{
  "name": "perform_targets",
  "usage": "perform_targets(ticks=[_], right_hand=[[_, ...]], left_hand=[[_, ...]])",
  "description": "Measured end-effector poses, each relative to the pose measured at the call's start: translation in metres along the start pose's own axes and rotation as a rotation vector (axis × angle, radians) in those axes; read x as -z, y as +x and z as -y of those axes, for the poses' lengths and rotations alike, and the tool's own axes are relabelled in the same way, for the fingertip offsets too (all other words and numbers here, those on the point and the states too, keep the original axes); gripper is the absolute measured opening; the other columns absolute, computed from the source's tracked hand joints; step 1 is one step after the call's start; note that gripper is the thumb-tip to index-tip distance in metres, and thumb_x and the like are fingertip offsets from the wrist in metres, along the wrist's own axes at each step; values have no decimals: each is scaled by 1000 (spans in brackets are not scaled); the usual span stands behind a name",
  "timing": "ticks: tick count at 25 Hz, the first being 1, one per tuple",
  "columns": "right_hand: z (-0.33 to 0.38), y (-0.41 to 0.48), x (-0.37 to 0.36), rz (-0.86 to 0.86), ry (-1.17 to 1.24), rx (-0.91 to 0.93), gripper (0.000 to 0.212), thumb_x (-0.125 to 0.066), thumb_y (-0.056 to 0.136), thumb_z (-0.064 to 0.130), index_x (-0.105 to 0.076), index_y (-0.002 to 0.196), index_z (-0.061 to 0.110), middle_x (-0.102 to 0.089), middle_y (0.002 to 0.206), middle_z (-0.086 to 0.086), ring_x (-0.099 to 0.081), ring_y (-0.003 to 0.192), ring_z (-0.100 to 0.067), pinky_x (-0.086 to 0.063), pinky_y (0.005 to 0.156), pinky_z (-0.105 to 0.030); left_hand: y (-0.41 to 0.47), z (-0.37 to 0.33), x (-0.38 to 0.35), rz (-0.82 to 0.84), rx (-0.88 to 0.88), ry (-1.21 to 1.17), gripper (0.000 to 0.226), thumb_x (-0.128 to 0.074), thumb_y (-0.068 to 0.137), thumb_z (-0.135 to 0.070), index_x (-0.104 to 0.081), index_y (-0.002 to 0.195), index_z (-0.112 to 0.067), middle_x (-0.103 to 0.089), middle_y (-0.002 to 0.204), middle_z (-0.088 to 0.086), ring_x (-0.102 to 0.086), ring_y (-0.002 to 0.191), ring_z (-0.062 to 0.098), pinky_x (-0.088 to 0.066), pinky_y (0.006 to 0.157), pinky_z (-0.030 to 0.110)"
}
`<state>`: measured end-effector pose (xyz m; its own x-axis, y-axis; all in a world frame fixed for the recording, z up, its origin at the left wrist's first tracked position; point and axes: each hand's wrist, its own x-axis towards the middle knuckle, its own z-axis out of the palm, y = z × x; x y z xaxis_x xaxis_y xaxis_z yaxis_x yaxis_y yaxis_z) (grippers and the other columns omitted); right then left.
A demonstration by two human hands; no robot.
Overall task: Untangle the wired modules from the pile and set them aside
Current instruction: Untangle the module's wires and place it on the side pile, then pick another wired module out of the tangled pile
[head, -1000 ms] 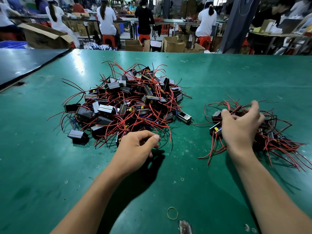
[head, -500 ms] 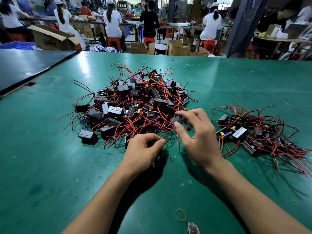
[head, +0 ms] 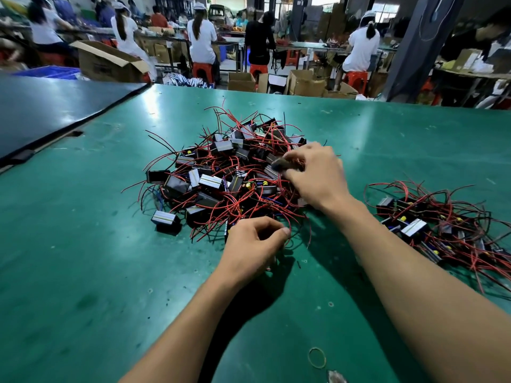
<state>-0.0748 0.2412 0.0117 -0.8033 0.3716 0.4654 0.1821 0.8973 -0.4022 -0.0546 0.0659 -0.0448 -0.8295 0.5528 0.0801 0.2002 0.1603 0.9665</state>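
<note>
Near edge of the bench (head: 83, 258): a band (head: 317, 357) lies flat. Our left hand (head: 254, 244) is at the near side of the pile (head: 215, 178), fingers curled, thumb by forefinger among red wires (head: 250, 210); we cannot tell what it holds. Further in, our right hand (head: 318, 175) pinches a blurred dark module (head: 279, 165) on the pile's right side. The pile sits mid-bench; a smaller heap (head: 442, 225) lies towards the right edge, apart

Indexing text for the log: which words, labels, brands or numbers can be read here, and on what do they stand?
None can be read.
Print on the open cardboard box: too blurred to read.
Pale striped faces of the modules in the pile: no legible marking.
</note>
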Motion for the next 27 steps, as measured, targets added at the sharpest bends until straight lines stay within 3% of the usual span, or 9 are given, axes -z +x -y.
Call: perform_targets(ticks=[3, 5, 10, 14, 17, 19, 22, 25, 27], right_hand=[[-1, -3, 32, -119, 667, -104, 24, -77, 86, 22, -75, 109, 22, -74, 102, 3, -67, 93, -11, -55, 84, -28], [-8, -9, 58, -27, 940, -135, 14, -76, 86, 24, -75, 99, 24, -76, 90, 8, -67, 78, -6, -51, 67, -17], [-23, -33, 70, 688, 737, -145, 23, -84, 75, 31, -76, 93, 18, -74, 81, -1, -59, 59, -10, -43, 50, -17], [-17, -43, 41, 728, 718, -209, 15, -80, 82, 18, -68, 89, 12, -71, 73, -4, -62, 59, -14, -50, 51, -21], [-21, -30, 47, 879, 705, -236, 16, -84, 79, 32, -77, 86, 20, -76, 83, -5, -67, 68, -13, -52, 55, -20], [-26, -18, 41, 748, 668, -262, 27, -84, 76, 45, -76, 86, 21, -76, 85, -1, -65, 69, -12, -46, 53, -19], [-25, -1, 13, 189, 384, -281, 33, -82, 79, 44, -73, 95, 17, -71, 83, 3, -62, 77, -15, -46, 62, -22], [-22, 4, -10, 209, 97, -276, 55, -80, 77, 53, -69, 114, 14, -70, 110, -6, -64, 104, -26, -52, 89, -37], [-21, 4, -14, 235, 69, -316, 52, -78, 77, 54, -68, 114, 18, -69, 113, -6, -63, 109, -28, -52, 91, -39]], left_hand=[[-3, -7, 0, -37, -36, -75, 7, -67, 91, -12, -74, 91, -11, -72, 77, 14, -61, 55, 16, -52, 52, 27], [-3, -10, 1, -91, -70, -143, 10, -66, 91, -7, -73, 94, -13, -73, 82, 10, -64, 60, 13, -53, 55, 21], [2, -13, 0, -80, -62, -375, 24, -64, 93, -9, -65, 115, -19, -74, 97, 12, -68, 73, 20, -54, 62, 27], [1, -13, -3, -9, -69, -344, 30, -72, 88, -15, -68, 117, -24, -76, 96, 6, -74, 83, 19, -57, 66, 25], [1, -12, 1, -62, -50, -396, 24, -74, 85, -9, -71, 106, -21, -76, 90, 5, -75, 79, 21, -57, 64, 24], [2, -12, 1, -80, -13, -419, 24, -72, 86, -5, -69, 104, -20, -75, 86, 5, -74, 76, 18, -59, 63, 26], [2, -8, -1, -53, 19, -398, 25, -66, 91, -3, -68, 108, -21, -68, 95, 14, -71, 80, 21, -62, 75, 39], [2, -7, -3, -29, 40, -383, 21, -66, 91, -3, -70, 103, -19, -68, 95, 18, -71, 82, 23, -61, 80, 44], [2, -6, -3, -40, 54, -377, 16, -66, 91, -6, -72, 100, -18, -71, 88, 11, -71, 75, 20, -63, 71, 37]])
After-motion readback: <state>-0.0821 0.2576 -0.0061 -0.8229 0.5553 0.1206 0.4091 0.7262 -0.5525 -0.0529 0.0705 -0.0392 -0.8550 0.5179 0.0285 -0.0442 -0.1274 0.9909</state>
